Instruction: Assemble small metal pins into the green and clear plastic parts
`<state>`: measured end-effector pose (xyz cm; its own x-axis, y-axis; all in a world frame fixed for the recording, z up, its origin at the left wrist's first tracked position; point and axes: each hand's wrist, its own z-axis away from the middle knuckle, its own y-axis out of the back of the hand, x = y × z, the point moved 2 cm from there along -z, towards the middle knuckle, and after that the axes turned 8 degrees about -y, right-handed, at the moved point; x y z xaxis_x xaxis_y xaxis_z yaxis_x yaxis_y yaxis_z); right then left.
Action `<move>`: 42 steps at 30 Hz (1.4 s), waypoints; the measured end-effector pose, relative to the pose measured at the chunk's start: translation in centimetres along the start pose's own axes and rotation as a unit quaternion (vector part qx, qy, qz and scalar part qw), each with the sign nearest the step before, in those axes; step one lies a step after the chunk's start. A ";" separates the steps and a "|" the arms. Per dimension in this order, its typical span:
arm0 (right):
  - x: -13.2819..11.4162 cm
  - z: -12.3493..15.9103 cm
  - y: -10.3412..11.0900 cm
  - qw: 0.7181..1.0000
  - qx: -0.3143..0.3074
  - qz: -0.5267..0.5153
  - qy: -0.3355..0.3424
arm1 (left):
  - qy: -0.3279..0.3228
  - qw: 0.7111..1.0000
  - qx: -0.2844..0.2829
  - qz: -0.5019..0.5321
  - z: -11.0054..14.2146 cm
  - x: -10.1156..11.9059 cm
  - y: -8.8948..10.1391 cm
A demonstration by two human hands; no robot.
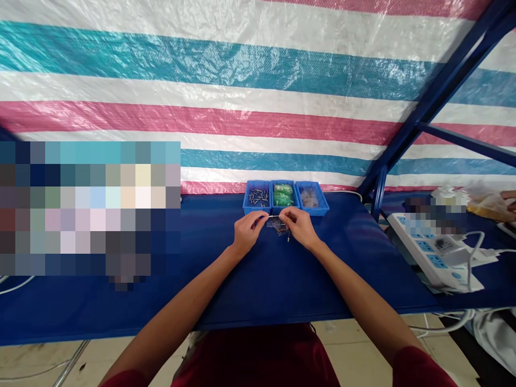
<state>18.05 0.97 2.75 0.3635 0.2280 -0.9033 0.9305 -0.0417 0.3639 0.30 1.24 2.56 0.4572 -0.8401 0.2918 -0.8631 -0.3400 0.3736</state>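
My left hand (pixel 248 230) and my right hand (pixel 299 226) are close together over the blue table, both with fingers pinched. Between their fingertips runs a thin pale edge, which looks like the top of a small clear plastic bag (pixel 278 226) with slim dark pieces in it. Below my right fingers shows a small metal piece (pixel 288 238); I cannot tell if it hangs or lies there. Just beyond stand three blue bins: the left bin (pixel 245 206) has loose screw-like metal parts (pixel 258 198), the middle one green packets (pixel 283 194), the right one clear plastic pieces (pixel 310 198).
A striped plastic sheet (pixel 242 126) rises behind the blue table (pixel 209 290). On the right are a blue metal frame (pixel 419 126) and a white power strip (pixel 427 250) with cables. Another person's hand (pixel 511 200) shows at the far right edge. The left side is blurred out.
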 end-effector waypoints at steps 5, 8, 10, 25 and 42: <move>-0.1 0.1 0.0 1.000 -0.008 0.001 0.000 | 0.006 1.000 0.008 0.005 0.1 -0.2 -0.1; -0.1 0.1 0.0 1.000 -0.012 0.000 0.004 | 0.017 1.000 -0.007 0.012 0.2 -0.3 -0.1; -0.1 0.1 0.0 1.000 -0.013 -0.001 0.008 | 0.015 1.000 -0.011 0.019 0.3 -0.3 0.0; -0.7 0.3 0.0 0.999 -0.020 0.032 0.017 | 0.003 1.000 -0.011 0.016 0.3 -0.2 -0.2; -0.8 0.4 0.0 0.999 0.016 -0.008 0.051 | 0.040 0.999 -0.006 -0.005 0.5 -0.9 -0.2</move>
<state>17.79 0.37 3.35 0.3443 0.3266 -0.8803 0.9375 -0.0689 0.3411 -0.02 1.84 1.73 0.4827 -0.7995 0.3575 -0.8556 -0.3434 0.3873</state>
